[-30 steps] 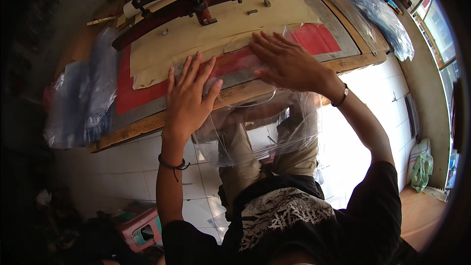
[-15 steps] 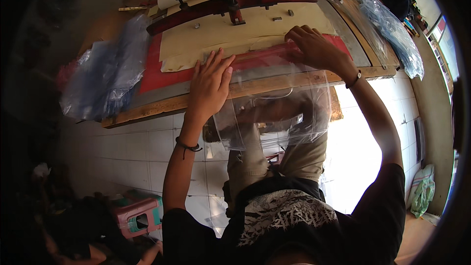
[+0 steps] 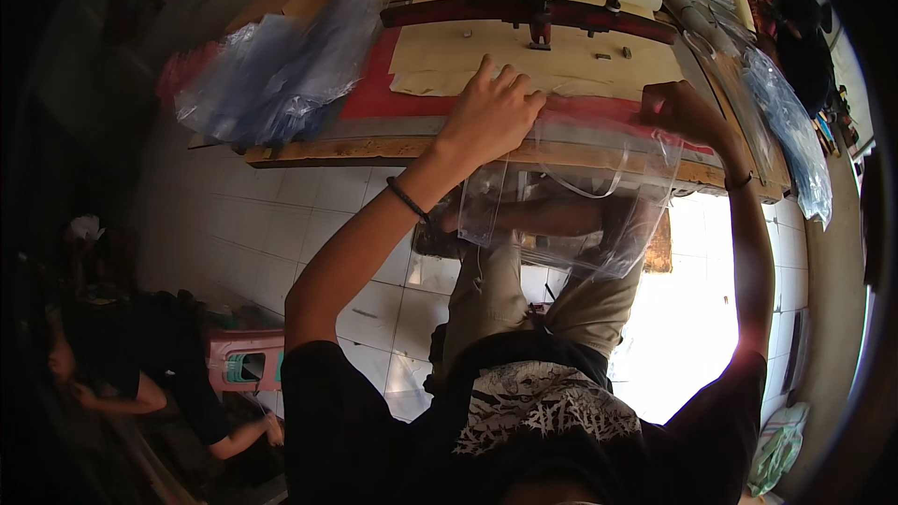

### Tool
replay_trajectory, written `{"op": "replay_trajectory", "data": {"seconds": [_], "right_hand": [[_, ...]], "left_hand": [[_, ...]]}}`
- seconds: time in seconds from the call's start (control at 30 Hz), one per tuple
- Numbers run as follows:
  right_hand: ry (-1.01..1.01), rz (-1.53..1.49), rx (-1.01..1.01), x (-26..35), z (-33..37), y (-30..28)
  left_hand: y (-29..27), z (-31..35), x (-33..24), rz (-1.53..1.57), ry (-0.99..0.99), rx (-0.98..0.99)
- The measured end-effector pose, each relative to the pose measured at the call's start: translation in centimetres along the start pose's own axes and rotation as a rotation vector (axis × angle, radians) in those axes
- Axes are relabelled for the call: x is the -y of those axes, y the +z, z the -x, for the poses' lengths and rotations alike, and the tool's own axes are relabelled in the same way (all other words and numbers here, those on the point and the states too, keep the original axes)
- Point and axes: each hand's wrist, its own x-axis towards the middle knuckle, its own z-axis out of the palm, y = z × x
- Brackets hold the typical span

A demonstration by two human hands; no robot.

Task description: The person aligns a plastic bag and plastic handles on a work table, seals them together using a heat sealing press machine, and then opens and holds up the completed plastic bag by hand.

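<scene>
A clear plastic bag [image 3: 571,215] with a pale loop handle [image 3: 599,193] hangs over the table's front edge, above my knees. My left hand [image 3: 494,112] has its thumb and forefinger closed on the bag's upper left edge, the other fingers bent above the yellowish sheet. At the upper right corner, my right hand [image 3: 690,114] is curled with its fingertips pinching the plastic. Under the bag's top edge lies a red sheet [image 3: 374,105], partly covered by the yellowish sheet [image 3: 440,56]. Beyond both hands stands a black press head with a long dark red bar [image 3: 449,12].
Stacks of clear plastic pieces lie left [image 3: 290,75] and right [image 3: 790,122] on the table. Small metal blocks [image 3: 627,52] rest on the yellowish sheet. The wooden table edge [image 3: 365,151] runs before me. At lower left, another person [image 3: 140,365] sits near a pink stool [image 3: 217,355].
My left hand has gone from lying flat to pinching the bag's edge. My right hand has curled at the corner. The bag's top is lifted and its handle shows more. The view has shifted.
</scene>
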Motion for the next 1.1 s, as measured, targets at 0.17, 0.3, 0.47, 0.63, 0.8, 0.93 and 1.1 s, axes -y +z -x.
{"op": "replay_trajectory", "data": {"seconds": [0.17, 0.3, 0.47, 0.63, 0.8, 0.93, 1.1], "right_hand": [[0.088, -0.393, 0.055, 1.7, 2.2, -0.6], [0.045, -0.464, -0.128, 0.6, 3.8, 0.2], [0.153, -0.477, -0.536, -3.9, 9.6, 1.0], [0.271, -0.629, -0.928, -10.6, 16.2, 7.4], [0.684, -0.688, -1.217, -5.2, 18.4, 12.8], [0.798, -0.995, -1.377, -2.0, 19.6, 21.2], [0.503, -1.449, -0.918, 7.0, 15.6, 21.2]], "left_hand": [[-1.8, -2.7, -0.2, -0.101, 0.090, 0.005], [-1.8, -4.1, -1.0, -0.130, 0.129, -0.147], [-4.1, -7.5, -3.3, -0.064, 0.151, -0.380], [-8.0, -10.9, -7.7, -0.023, 0.345, -0.352], [-7.0, -11.9, -9.9, 0.013, 0.456, -0.186], [-3.1, -11.6, -12.0, 0.274, 0.451, -0.039], [-2.9, -5.9, -11.4, 0.737, 0.508, 0.184]]}}
